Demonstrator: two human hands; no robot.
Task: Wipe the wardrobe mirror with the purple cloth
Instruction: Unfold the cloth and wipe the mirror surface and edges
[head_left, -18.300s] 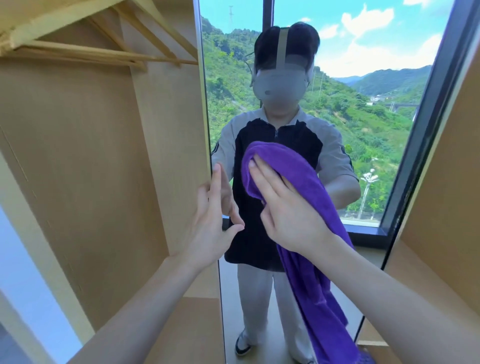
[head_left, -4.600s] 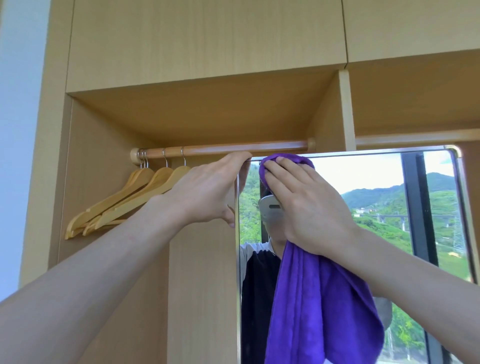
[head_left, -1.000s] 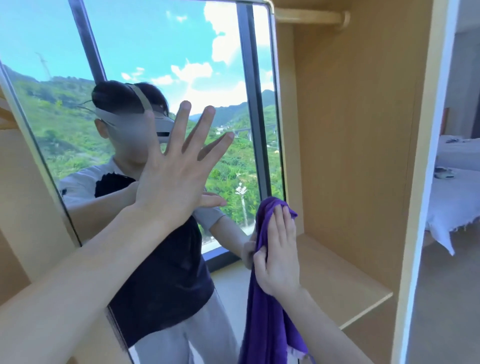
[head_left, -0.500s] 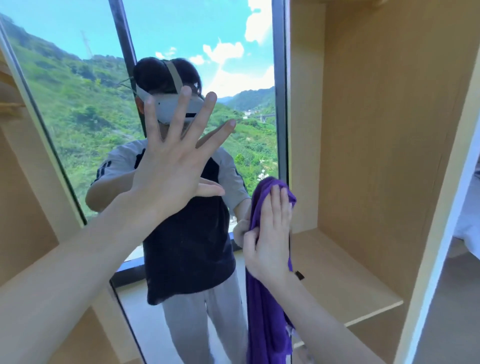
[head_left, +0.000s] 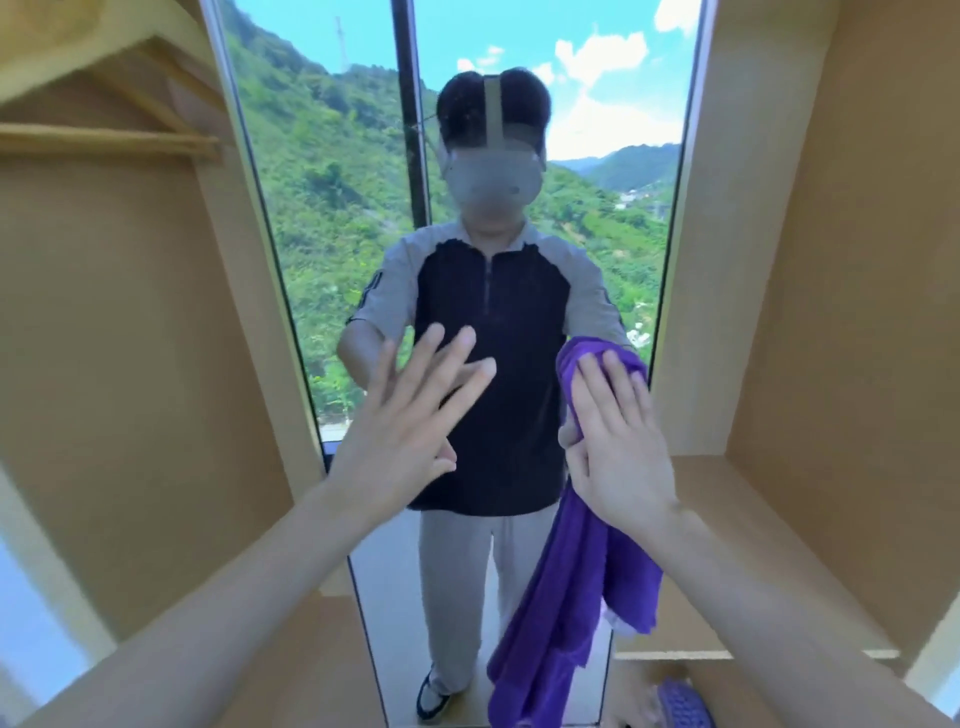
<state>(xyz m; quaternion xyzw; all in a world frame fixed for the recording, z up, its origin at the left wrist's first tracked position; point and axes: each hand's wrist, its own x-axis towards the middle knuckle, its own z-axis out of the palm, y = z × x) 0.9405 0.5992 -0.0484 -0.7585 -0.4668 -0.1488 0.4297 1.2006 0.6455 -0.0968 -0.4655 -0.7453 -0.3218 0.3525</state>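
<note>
The tall wardrobe mirror (head_left: 332, 218) stands straight ahead, reflecting green hills, sky and a person. My right hand (head_left: 615, 441) lies flat on the purple cloth (head_left: 576, 582) and presses its top against the glass near the mirror's right edge; the rest of the cloth hangs down below my wrist. My left hand (head_left: 410, 431) is spread flat with fingers apart at the mirror's lower middle, holding nothing; whether it touches the glass I cannot tell.
Light wooden wardrobe panels flank the mirror on both sides. Wooden hangers (head_left: 130, 140) hang in the left compartment at the top. A shelf (head_left: 737, 499) lies in the right compartment. A purple slipper (head_left: 683, 704) shows at the bottom.
My view has swung so the mirror is now face on. My right hand with the cloth stays near the mirror's right edge; my left hand sits lower in view, still spread.
</note>
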